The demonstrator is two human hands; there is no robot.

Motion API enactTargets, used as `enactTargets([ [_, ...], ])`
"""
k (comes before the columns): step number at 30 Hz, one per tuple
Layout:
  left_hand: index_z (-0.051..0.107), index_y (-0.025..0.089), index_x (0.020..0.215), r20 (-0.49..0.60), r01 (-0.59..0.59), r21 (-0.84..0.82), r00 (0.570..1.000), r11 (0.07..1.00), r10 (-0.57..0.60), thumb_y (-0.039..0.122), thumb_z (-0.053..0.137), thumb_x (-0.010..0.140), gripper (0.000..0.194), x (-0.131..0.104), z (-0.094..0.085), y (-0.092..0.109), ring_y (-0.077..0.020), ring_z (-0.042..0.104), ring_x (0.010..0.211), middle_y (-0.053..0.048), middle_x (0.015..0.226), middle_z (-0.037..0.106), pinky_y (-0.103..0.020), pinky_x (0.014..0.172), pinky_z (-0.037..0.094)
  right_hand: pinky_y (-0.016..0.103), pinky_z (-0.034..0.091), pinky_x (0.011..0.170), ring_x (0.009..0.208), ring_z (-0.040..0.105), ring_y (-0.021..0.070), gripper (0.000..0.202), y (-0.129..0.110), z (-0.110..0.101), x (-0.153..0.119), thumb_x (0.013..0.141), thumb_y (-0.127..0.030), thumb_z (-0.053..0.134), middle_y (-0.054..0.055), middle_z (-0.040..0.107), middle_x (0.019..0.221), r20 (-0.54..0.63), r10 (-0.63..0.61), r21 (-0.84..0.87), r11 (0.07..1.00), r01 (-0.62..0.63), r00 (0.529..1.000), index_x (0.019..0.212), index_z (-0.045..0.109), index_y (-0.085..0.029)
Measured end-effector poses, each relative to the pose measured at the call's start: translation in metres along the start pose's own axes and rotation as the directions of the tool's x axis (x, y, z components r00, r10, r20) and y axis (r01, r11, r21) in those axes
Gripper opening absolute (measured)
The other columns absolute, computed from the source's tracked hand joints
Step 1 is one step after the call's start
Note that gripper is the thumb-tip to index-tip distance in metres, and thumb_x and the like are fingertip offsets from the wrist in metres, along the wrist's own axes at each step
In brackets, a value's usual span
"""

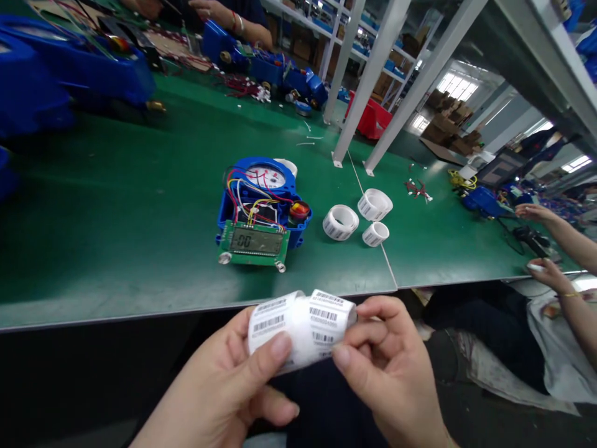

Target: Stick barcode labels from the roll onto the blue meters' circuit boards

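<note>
My left hand (224, 379) and my right hand (387, 367) together hold a roll of white barcode labels (298, 326) in front of the table's near edge. My left thumb presses on the roll's front; my right thumb and fingers pinch its right end. On the green table (116, 218) beyond stands an opened blue meter (261, 208) with coloured wires, a white dial and a green circuit board carrying an LCD (255, 241). Three more white label rolls (357, 218) lie to the meter's right.
Blue meter housings (56, 74) pile up at the far left. Another person's hands (224, 18) work on blue parts across the table. A person at the right has hands (545, 249) at the table edge. White rack posts (359, 93) stand on the table; a red bin (373, 118) sits behind.
</note>
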State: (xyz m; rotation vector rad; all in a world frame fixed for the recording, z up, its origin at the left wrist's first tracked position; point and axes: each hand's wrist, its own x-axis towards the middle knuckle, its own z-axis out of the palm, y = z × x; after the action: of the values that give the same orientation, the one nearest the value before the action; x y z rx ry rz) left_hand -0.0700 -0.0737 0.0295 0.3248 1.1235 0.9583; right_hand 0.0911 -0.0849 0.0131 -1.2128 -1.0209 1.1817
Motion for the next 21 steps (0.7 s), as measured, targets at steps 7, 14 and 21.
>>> enactTargets([
  [7, 0.068, 0.019, 0.095, -0.037, -0.132, 0.028, 0.990, 0.991, 0.133, 0.020, 0.085, 0.061, 0.038, 0.009, -0.007, -0.010, -0.0050, 0.038, 0.040, 0.002, 0.071, 0.067, -0.011, 0.029, 0.035, 0.021, 0.043, 0.052, 0.055, 0.055, 0.0109, 0.022, -0.006, 0.004, 0.005, 0.076, -0.022, 0.078, -0.003, 0.068, 0.065, 0.072, 0.068, -0.004, 0.998, -0.068, 0.995, 0.089, 0.061, -0.026],
  [14, 0.061, 0.020, 0.090, -0.011, -0.122, 0.068, 0.992, 0.990, 0.123, 0.026, 0.084, 0.065, 0.034, 0.010, -0.013, -0.013, -0.0039, 0.036, 0.041, 0.005, 0.071, 0.064, -0.010, 0.028, 0.034, 0.032, 0.048, 0.067, 0.077, 0.065, 0.0183, 0.027, -0.008, -0.008, -0.001, 0.087, -0.017, 0.070, 0.001, 0.077, 0.089, 0.315, -0.420, -0.559, 0.643, 0.523, 0.851, 0.110, 0.071, -0.030],
  [21, 0.055, 0.024, 0.094, -0.063, -0.209, 0.114, 0.974, 0.971, 0.217, 0.041, 0.087, 0.067, 0.045, 0.013, -0.018, -0.022, -0.0064, 0.050, 0.039, 0.007, 0.072, 0.063, -0.014, 0.031, 0.042, 0.031, 0.043, 0.069, 0.070, 0.060, 0.0151, 0.014, -0.001, 0.009, -0.002, 0.097, -0.018, 0.060, 0.000, 0.076, 0.080, 0.273, -0.656, -0.701, 0.366, 0.612, 0.704, 0.098, 0.073, -0.017],
])
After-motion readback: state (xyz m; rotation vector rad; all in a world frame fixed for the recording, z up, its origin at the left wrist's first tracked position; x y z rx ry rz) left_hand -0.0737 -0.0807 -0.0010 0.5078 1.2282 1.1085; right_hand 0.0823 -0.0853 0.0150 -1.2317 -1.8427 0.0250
